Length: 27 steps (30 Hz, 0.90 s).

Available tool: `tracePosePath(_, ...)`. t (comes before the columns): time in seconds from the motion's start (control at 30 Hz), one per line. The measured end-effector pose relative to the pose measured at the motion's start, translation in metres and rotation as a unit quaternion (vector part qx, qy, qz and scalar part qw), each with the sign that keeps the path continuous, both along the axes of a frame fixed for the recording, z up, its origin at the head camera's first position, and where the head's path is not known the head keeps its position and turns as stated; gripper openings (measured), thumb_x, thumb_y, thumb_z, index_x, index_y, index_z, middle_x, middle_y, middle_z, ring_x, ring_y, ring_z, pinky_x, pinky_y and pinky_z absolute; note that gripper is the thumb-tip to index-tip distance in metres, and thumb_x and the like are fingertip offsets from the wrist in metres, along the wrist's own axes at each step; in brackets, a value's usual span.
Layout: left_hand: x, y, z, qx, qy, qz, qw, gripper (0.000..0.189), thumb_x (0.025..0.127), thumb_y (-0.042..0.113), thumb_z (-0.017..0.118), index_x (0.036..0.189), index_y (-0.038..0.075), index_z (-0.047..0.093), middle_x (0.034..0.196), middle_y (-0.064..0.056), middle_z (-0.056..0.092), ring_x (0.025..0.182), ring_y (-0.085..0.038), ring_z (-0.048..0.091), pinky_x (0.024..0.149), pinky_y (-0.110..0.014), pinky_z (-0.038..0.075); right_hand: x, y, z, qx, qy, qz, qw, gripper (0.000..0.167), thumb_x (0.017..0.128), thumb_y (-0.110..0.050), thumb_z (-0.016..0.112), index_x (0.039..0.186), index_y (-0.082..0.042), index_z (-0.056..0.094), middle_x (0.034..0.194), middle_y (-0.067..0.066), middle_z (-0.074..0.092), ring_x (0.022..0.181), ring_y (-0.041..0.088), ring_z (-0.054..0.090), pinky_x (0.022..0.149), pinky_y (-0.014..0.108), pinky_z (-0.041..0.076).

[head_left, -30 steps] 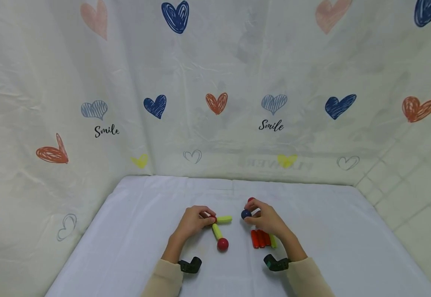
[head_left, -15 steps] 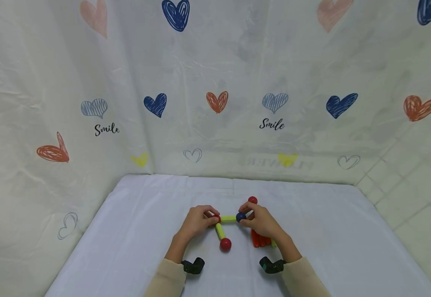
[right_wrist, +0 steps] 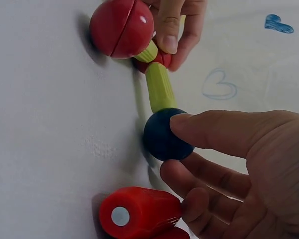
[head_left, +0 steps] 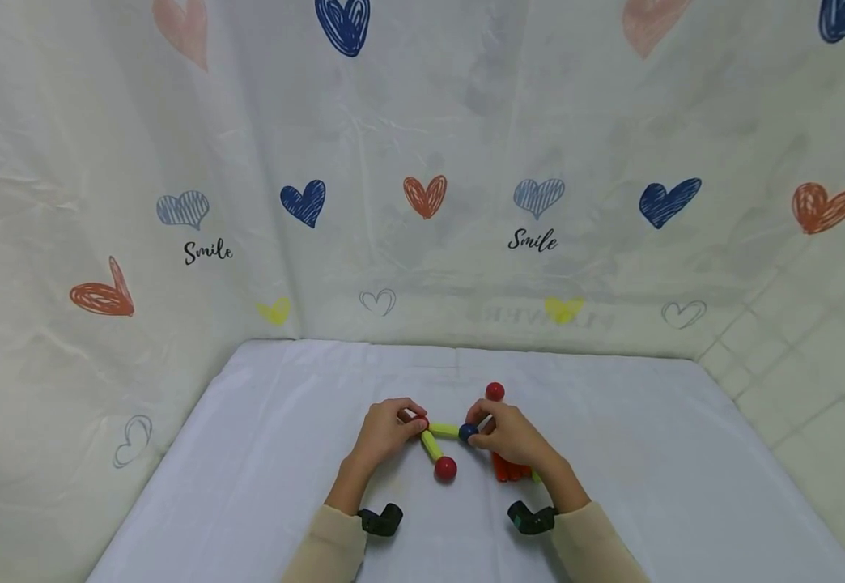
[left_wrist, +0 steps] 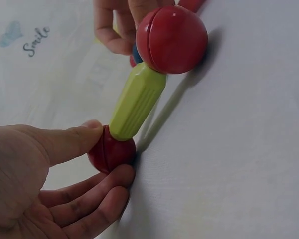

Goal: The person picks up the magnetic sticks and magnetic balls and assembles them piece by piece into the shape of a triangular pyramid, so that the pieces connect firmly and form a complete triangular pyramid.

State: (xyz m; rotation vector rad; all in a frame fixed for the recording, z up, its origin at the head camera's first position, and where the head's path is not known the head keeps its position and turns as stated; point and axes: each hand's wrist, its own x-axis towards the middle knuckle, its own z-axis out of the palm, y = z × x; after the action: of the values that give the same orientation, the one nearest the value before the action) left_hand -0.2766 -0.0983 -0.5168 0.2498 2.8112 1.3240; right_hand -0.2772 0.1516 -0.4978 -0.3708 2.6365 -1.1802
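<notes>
My left hand [head_left: 386, 429] pinches a red ball [left_wrist: 112, 152] between thumb and fingers. Two yellow-green rods branch from that ball. One rod [head_left: 431, 445] slants toward me and ends in a larger-looking red ball [head_left: 446, 470]. The other rod [right_wrist: 160, 87] runs sideways and meets a blue ball [right_wrist: 164, 137]. My right hand [head_left: 513, 433] grips this blue ball with thumb and fingertips. All these pieces form one bent chain low over the white cloth.
Several red rods [head_left: 510, 468] lie side by side under and beside the right hand, a yellow-green rod [head_left: 536, 476] at their right end. Another red ball [head_left: 494, 392] sits behind the right hand. A heart-printed curtain [head_left: 422, 259] rises behind the white-covered table [head_left: 612, 421].
My right hand has moved left with the blue ball, which now meets the sideways rod's end. My left hand and the joined pieces have shifted slightly right.
</notes>
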Motion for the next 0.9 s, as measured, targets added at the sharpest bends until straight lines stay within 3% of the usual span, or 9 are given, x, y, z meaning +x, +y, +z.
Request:
tracePosePath(0.33, 0.001, 0.000, 0.002, -0.009, 0.014, 0.008, 0.9998, 0.009, 0.091, 0.026, 0.079, 0.098, 0.022, 0.076, 0.085, 0.003, 0.071, 0.077, -0.012, 0.060, 0.067, -0.028, 0.047, -0.002, -0.001, 0.004, 0.008, -0.001, -0.019, 0.9998, 0.024, 0.089, -0.009, 0.078, 0.110, -0.017, 0.068, 0.107, -0.001, 0.070, 0.091, 0.015, 0.065, 0.082, 0.036, 0.060)
tracePosePath(0.6, 0.002, -0.004, 0.005, -0.034, 0.010, 0.021, 0.9992, 0.013, 0.089, 0.028, 0.080, 0.095, 0.021, 0.071, 0.086, 0.002, 0.070, 0.077, -0.013, 0.059, 0.067, -0.029, 0.046, -0.006, 0.028, 0.015, -0.004, 0.015, -0.036, 0.9992, 0.022, 0.095, -0.018, 0.072, 0.115, -0.012, 0.067, 0.108, 0.002, 0.069, 0.095, 0.019, 0.063, 0.076, 0.032, 0.058)
tracePosePath(0.73, 0.002, -0.006, 0.006, -0.033, 0.004, 0.011, 0.9994, 0.013, 0.089, 0.027, 0.080, 0.096, 0.021, 0.071, 0.086, 0.001, 0.070, 0.077, -0.013, 0.059, 0.068, -0.029, 0.047, -0.007, 0.050, 0.023, 0.007, 0.019, -0.031, 0.9993, 0.025, 0.097, -0.021, 0.069, 0.120, -0.010, 0.066, 0.107, 0.004, 0.068, 0.095, 0.020, 0.062, 0.079, 0.033, 0.056)
tracePosePath(0.9, 0.001, -0.010, 0.006, -0.028, -0.011, -0.018, 0.9994, 0.023, 0.090, 0.027, 0.079, 0.110, 0.018, 0.073, 0.092, 0.000, 0.070, 0.079, -0.014, 0.060, 0.069, -0.028, 0.049, -0.005, 0.073, 0.028, 0.027, -0.023, -0.006, 0.9994, 0.028, 0.098, -0.025, 0.069, 0.121, -0.011, 0.066, 0.105, 0.006, 0.067, 0.091, 0.021, 0.061, 0.079, 0.036, 0.055)
